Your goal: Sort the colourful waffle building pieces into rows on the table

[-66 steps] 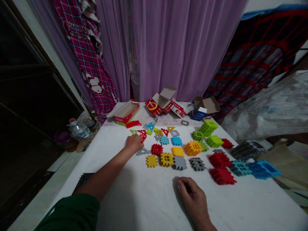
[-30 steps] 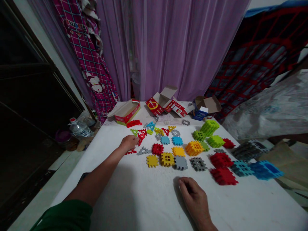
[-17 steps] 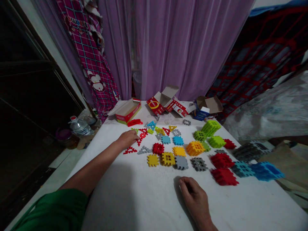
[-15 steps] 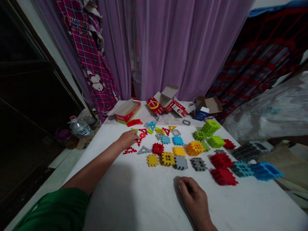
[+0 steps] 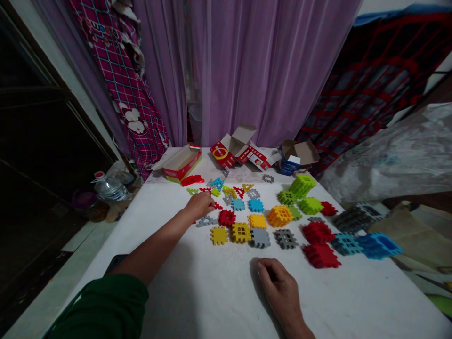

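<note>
Left hand (image 5: pixel 199 205) sits palm-down among flat plastic waffle-block pieces (image 5: pixel 238 204), just beside a grey triangular piece (image 5: pixel 206 221). Right hand (image 5: pixel 277 278) lies loosely curled on the white table (image 5: pixel 197 301), well apart from the blocks.

Flat plastic waffle-block pieces (image 5: pixel 241 232) in red, yellow, grey and blue, lying in loose rows left of an orange stacked cube (image 5: pixel 279 215); a red square piece (image 5: pixel 227 218) and a grey triangular piece (image 5: pixel 206 221) farthest left of it, lime-green stacks (image 5: pixel 301 186) beyond it, red stacks (image 5: pixel 318 233) to its right.
</note>
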`<state>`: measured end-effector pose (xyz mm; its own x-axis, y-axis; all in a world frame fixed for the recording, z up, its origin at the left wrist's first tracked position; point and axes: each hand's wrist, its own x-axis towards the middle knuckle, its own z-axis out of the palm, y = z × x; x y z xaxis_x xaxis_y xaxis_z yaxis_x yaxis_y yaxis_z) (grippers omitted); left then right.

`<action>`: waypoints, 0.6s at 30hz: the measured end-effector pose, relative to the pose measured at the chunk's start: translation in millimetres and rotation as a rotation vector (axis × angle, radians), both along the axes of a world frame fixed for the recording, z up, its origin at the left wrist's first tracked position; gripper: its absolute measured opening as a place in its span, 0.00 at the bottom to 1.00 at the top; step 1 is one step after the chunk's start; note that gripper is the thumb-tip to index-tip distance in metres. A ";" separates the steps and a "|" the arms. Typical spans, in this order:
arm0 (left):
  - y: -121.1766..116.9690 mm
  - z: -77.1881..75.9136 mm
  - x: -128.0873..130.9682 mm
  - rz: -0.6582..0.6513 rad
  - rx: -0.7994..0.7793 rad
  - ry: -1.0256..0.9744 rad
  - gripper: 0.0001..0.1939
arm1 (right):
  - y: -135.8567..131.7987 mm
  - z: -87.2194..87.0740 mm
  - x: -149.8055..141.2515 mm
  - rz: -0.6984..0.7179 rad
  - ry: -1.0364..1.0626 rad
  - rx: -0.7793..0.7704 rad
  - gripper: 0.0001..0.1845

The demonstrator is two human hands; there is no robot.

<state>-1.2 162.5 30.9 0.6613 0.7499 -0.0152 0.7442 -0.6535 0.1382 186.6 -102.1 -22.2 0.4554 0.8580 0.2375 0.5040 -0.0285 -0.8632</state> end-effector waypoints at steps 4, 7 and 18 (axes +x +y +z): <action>3.4 0.3 -6.7 0.026 -0.062 -0.053 0.08 | 1.0 -1.0 4.3 0.031 -0.037 0.002 0.14; 4.7 7.2 -26.3 0.067 -0.073 -0.133 0.10 | 1.8 -2.7 8.9 0.076 -0.080 -0.006 0.14; -49.9 7.6 -107.6 0.174 -0.168 -0.053 0.11 | -0.5 -13.8 10.8 0.056 -0.091 -0.013 0.16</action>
